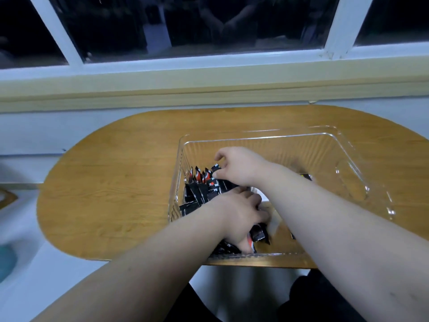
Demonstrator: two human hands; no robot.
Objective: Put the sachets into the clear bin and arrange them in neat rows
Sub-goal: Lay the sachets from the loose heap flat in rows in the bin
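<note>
Closest to the camera, both bare forearms reach over the front edge of the wooden worktop (111, 182) and into the clear bin (371, 189), which sits on the right half of it. The left hand (241, 217) is down by the bin's front wall with its fingers curled into a small bunch of black sachets (204, 191), so it looks like it's got a grip on a few. Blurry there though, so I can't count them.

A bit further in, the right hand (236, 168) crosses over to the bin's left side. Its thumb is pressed on the top edge of the sachets standing upright there and its fingers are bent over them, with the index finger lifted a little. The sachets are all bunched in the left and front part of the bin, some upright in a rough row, others lying tilted.

Behind the worktop there's a pale sill (209, 89), then a white-framed window (343, 24) with dark glass.
</note>
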